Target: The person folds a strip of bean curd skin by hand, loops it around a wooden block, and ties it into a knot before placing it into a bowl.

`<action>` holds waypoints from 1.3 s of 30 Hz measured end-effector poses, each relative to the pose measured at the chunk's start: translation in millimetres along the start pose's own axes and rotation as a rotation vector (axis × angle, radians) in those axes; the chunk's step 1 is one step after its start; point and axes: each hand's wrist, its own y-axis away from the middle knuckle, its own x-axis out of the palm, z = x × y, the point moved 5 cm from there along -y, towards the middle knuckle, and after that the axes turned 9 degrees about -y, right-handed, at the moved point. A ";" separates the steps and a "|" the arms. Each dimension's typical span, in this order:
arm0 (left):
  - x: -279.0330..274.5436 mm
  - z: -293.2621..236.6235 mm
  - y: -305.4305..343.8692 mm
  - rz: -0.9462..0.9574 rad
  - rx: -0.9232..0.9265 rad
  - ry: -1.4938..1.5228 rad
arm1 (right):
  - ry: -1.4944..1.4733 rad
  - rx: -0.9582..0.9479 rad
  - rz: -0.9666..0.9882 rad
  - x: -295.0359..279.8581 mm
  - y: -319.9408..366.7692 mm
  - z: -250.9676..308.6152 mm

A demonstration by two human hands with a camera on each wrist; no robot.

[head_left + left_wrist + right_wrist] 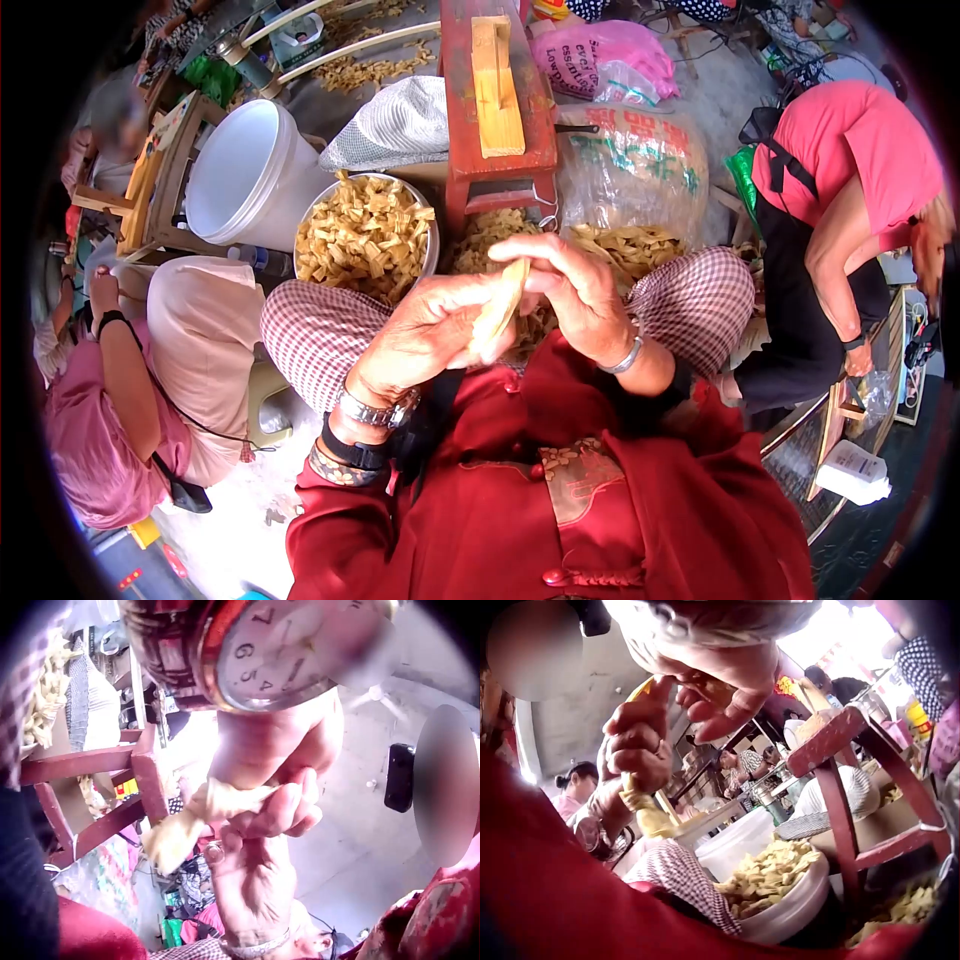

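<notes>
A pale yellow, dried-looking strip (pixel 503 305) stands out from my left hand (pixel 425 335), which wears a metal watch. In the right wrist view, the left fingers curl round this strip (pixel 646 814), and its flared end hangs below the fist. The left wrist view shows a twisted or knotted middle on the strip (pixel 180 832). My right hand (pixel 580 295), with a silver bangle, is right beside the strip's upper end. Its fingers are spread and loosely bent, with the index finger reaching across above the strip in the head view.
A round tub (pixel 433 245) heaped with knotted yellow pieces stands before my left knee. Beyond it are a white bucket (pixel 235 170) and a red bench (pixel 505 180) bearing a wooden block with an upright piece (pixel 497 90). More pieces lie by a plastic sack (pixel 635 170). People sit on both sides.
</notes>
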 end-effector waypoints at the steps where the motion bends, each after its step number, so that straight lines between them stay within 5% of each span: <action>1: 0.6 0.4 -3.3 -0.061 0.065 -0.059 | -0.093 0.135 -0.020 2.9 1.0 1.9; 7: -6.0 -13.7 -9.9 -0.279 0.211 -0.721 | -0.413 0.394 -0.076 17.6 0.0 -15.1; 10: -4.7 -7.1 -10.5 -0.419 0.214 -0.499 | -0.537 0.509 -0.120 24.7 5.6 -21.6; 11: -8.7 -5.7 -12.6 -0.458 0.426 -0.728 | -0.563 0.507 -0.110 24.6 6.4 -21.8; 12: -7.3 3.8 -11.9 -0.452 0.160 -0.350 | -0.573 0.519 -0.131 25.4 8.5 -24.8; 16: -13.6 23.0 -12.5 -0.509 0.079 -0.157 | -0.605 0.598 -0.218 28.3 20.0 -35.9; 22: -26.1 34.3 -21.2 -0.673 0.178 0.059 | -0.571 0.557 -0.392 27.5 22.4 -34.0; 26: -31.1 36.5 -23.8 -0.715 0.057 0.128 | -0.497 0.462 -0.484 25.5 20.1 -30.2; 31: -35.1 51.5 -31.7 -0.833 0.180 0.124 | -0.014 0.128 -0.336 31.4 13.1 -9.8; 34: -29.1 53.6 -27.9 -0.634 -0.021 0.270 | 0.072 0.107 -0.243 27.1 11.0 -4.5; 35: -29.0 55.8 -27.9 -0.650 -0.055 0.236 | -0.005 0.183 -0.283 26.7 10.7 -3.7; 39: -27.5 61.7 -28.0 -0.700 -0.145 0.163 | 0.273 0.002 -0.209 24.2 4.3 -5.4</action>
